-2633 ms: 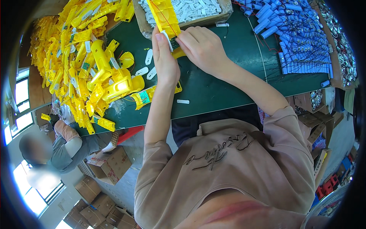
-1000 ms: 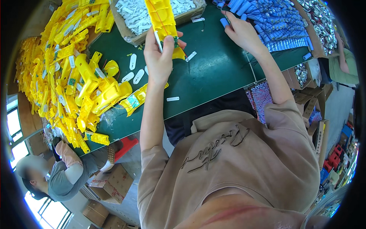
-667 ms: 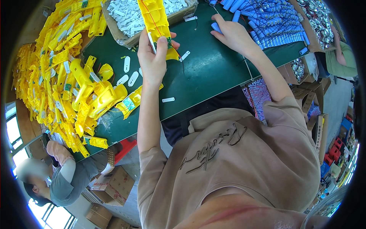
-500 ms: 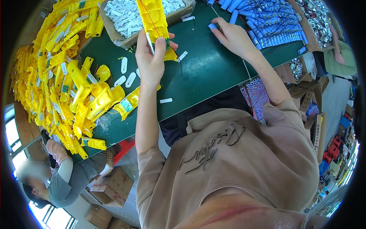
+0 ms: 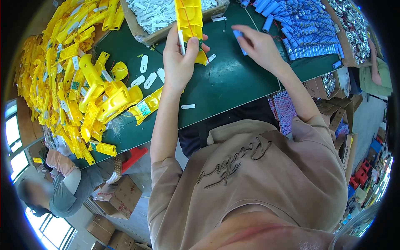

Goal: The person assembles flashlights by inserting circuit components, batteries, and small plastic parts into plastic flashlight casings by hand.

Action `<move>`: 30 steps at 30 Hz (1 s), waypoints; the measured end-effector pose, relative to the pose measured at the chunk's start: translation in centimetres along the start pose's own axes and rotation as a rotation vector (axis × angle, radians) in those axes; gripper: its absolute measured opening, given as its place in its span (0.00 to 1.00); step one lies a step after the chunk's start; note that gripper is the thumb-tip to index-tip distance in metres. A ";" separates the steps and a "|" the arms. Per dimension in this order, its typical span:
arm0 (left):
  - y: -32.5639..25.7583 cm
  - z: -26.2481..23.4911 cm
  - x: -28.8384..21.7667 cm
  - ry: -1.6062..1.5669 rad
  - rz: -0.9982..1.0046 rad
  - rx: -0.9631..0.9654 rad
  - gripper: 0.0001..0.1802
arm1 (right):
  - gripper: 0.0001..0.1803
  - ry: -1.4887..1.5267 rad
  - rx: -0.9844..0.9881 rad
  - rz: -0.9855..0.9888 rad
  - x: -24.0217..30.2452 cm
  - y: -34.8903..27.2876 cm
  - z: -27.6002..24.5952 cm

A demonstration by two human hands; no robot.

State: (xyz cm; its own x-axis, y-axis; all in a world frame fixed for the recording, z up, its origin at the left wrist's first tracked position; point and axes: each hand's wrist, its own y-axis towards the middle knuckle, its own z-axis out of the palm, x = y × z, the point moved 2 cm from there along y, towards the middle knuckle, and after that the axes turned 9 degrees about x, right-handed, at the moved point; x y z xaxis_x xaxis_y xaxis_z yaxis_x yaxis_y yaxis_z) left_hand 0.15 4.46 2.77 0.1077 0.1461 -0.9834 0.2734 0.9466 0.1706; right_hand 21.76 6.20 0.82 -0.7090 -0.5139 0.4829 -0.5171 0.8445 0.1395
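My left hand (image 5: 180, 62) is closed around a long yellow plastic housing (image 5: 189, 18), its hollow inner side facing up. A red wire runs along the hollow, and a small green circuit board (image 5: 198, 48) sits near my thumb. A narrow white plastic piece (image 5: 181, 41) shows along the housing's left edge. To the right, over the table, my right hand (image 5: 262, 48) pinches a blue cylindrical battery cell (image 5: 240, 41), partly covered by the fingers. Several white oval plates (image 5: 150, 80) lie left of my left wrist.
A big heap of yellow housings (image 5: 98, 93) covers the green table's (image 5: 225, 91) left side. A carton of white parts (image 5: 141, 35) stands at the back. Rows of wired blue cells (image 5: 310, 37) lie far right, beside a box of shiny metal parts (image 5: 348, 25). Co-workers are at left and right.
The view has shifted, so the table's contents appear farther right and slightly lower. The blue cell in my right hand has turned steeper. Both hands keep their hold. A co-worker at left has moved.
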 end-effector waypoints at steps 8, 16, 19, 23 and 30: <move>0.0 0.3 0.4 0.026 -0.026 -0.009 0.21 | 0.10 0.512 -0.395 -0.113 7.2 5.4 -1.8; -0.1 0.1 1.1 0.150 -0.066 -0.073 0.24 | 0.10 0.390 -0.478 -0.067 7.7 7.4 -0.3; -0.1 0.3 0.8 0.273 -0.047 -0.101 0.24 | 0.08 0.384 -0.474 -0.027 7.9 7.6 0.2; -0.1 0.0 0.9 0.319 -0.050 -0.102 0.23 | 0.08 0.339 -0.559 -0.098 8.0 8.3 0.9; -0.2 -0.8 1.4 0.392 -0.071 -0.175 0.22 | 0.16 0.372 -0.539 -0.163 7.9 9.1 2.1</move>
State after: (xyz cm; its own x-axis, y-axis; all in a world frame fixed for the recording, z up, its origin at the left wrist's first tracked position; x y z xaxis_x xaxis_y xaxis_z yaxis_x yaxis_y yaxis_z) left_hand -0.47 4.72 1.27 -0.2857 0.1449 -0.9473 0.0975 0.9878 0.1217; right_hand 10.44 9.52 4.08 -0.3801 -0.6361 0.6715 -0.2237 0.7676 0.6006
